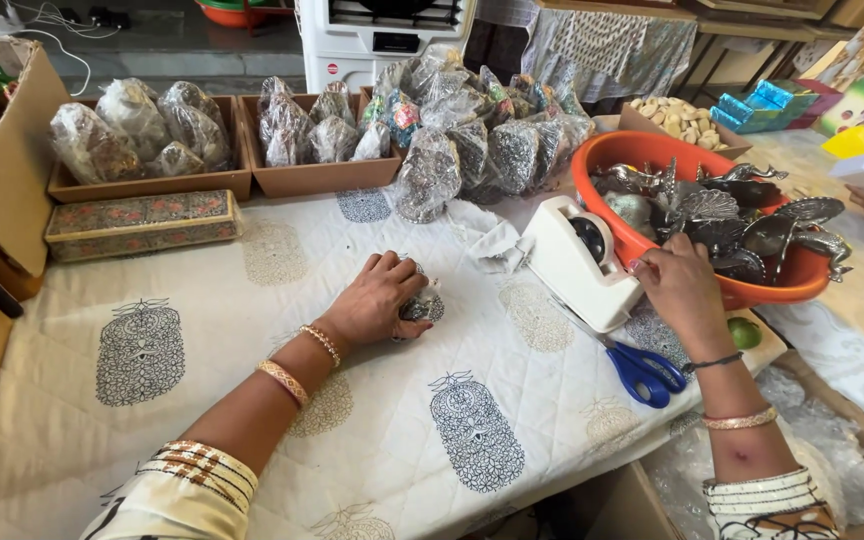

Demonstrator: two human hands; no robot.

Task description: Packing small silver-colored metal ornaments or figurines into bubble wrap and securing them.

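Premises: a small packing room for handicraft goods, likely within a home or shop. Evidence: a bench (252,300) under a block-printed quilted cloth; wooden trays (152,185) stocked with plastic-wrapped items (132,125); a further heap of wrapped pieces (472,120); an orange tub (612,160) of loose metal ornaments (732,220); a tape dispenser (577,265) and scissors (642,370) at hand; cardboard cartons (2,170) alongside; bubble wrap (822,440) below the bench edge; an air cooler (372,40) behind.

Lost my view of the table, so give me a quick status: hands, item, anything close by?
Left hand cupped over small wrapped item on cloth. Right hand at white tape dispenser. Blue-handled scissors beside right wrist.
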